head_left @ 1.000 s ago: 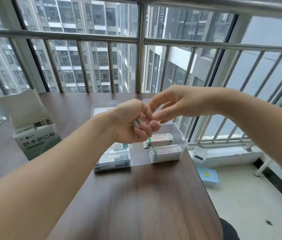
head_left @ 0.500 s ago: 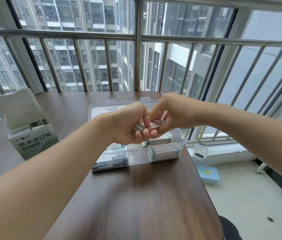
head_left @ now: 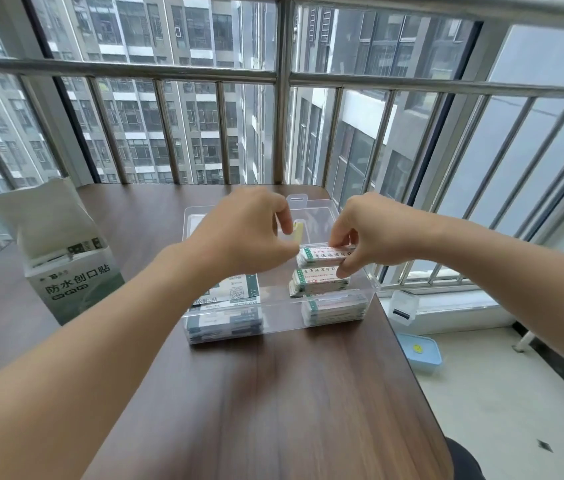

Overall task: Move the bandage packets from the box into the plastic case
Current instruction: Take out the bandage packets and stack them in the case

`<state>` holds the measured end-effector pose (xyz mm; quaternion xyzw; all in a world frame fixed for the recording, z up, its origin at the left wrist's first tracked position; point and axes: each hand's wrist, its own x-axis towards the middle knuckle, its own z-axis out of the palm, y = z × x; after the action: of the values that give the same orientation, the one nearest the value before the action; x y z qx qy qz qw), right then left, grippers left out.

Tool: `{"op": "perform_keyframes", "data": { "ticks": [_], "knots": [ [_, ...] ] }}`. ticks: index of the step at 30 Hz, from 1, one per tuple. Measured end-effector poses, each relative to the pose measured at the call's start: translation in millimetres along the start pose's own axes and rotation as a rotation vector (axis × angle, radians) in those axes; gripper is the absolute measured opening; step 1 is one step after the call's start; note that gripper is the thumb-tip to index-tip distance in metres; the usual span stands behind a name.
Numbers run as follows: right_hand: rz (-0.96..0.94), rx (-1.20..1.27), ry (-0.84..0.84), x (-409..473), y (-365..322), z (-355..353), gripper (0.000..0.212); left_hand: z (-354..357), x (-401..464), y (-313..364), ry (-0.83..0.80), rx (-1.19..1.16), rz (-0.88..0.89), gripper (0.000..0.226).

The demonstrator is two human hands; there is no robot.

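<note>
A clear plastic case (head_left: 273, 315) lies open on the brown table. My right hand (head_left: 374, 233) pinches a stack of bandage packets (head_left: 318, 256) over the case's right side. Just below it sits another stack (head_left: 315, 280), and a third stack (head_left: 334, 308) lies at the case's front right. My left hand (head_left: 246, 233) hovers over the case's middle and pinches a small pale strip (head_left: 297, 230). Larger packets (head_left: 235, 296) fill the left compartment. The white and green bandage box (head_left: 62, 258) stands open at the left.
The table's right edge (head_left: 398, 341) runs close beside the case. Beyond it, on the floor, sit a blue lidded tub (head_left: 421, 353) and a small white container (head_left: 402, 306). Window bars stand behind the table.
My hands have parted. The right hand has carried the stack of packets down to the case's right side, while the left hand has drawn back to the left with a small strip.
</note>
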<state>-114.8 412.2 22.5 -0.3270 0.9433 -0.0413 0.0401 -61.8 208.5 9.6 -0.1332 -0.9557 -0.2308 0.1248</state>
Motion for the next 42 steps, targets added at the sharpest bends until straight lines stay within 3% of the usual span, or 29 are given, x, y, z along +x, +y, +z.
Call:
{"op": "perform_keyframes", "data": {
  "ticks": [4,14,37,42],
  "knots": [
    [0.048,-0.055,0.004,1,-5,5,0.035,15,4,-5,-0.059,0.078,0.129,0.017],
    [0.080,-0.115,0.044,6,-10,13,0.037,27,9,4,-0.189,0.060,0.093,0.034],
    [0.059,-0.076,0.159,-4,-4,36,0.035,50,0,0,-0.150,0.070,0.036,0.013],
    [0.071,-0.061,0.171,-1,-2,36,0.037,52,0,-2,-0.154,0.054,0.017,0.022]
  ]
}}
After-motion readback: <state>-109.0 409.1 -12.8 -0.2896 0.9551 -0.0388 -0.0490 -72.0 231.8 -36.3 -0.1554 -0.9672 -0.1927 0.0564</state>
